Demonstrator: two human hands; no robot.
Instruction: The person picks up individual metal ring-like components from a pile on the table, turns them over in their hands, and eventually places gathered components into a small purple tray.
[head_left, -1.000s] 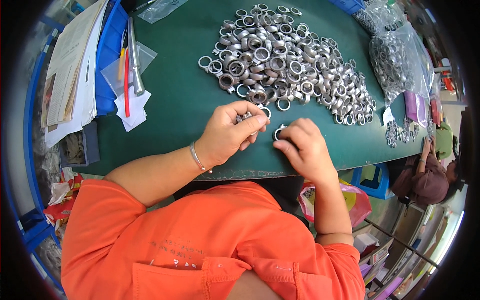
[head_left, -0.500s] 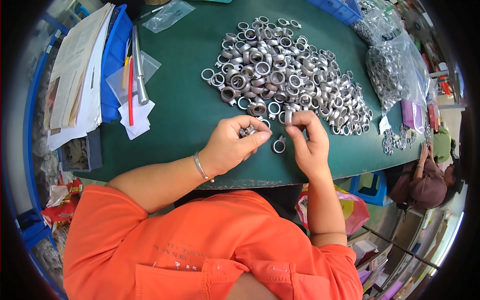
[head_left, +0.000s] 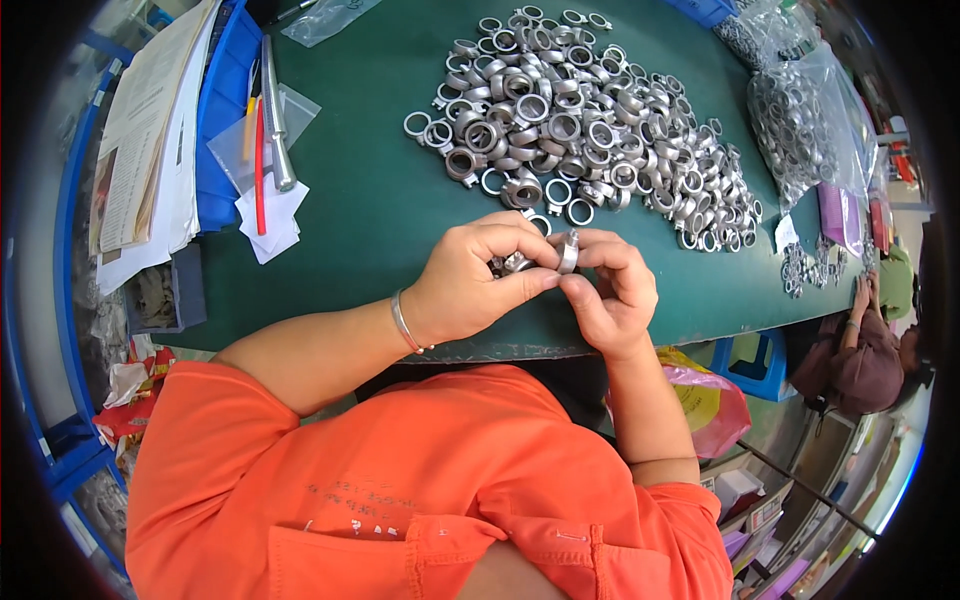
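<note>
My left hand (head_left: 480,268) is curled round several small metal rings (head_left: 514,263), partly hidden by its fingers. Between the fingertips of both hands stands one silvery ring (head_left: 568,253), turned edge-on with a small knob on top. My right hand (head_left: 618,292) pinches this ring from the right, and the left thumb and forefinger tips meet its left side. Just beyond the hands spreads a big heap of similar rings (head_left: 565,125), many with small knobs. A few loose rings, one of them a flat ring (head_left: 580,211), lie at the heap's near edge.
On the green table (head_left: 330,190) at left are a metal rod (head_left: 276,130), a red stick (head_left: 260,170) and a blue tray (head_left: 222,120) with papers. Bagged rings (head_left: 795,130) stand at the right. A person (head_left: 860,365) sits beyond a blue stool (head_left: 750,365).
My right hand has brought a ring from the heap's edge toward me, and both hands now meet at it. The loose ring between the hands is no longer visible. The view has shifted slightly.
</note>
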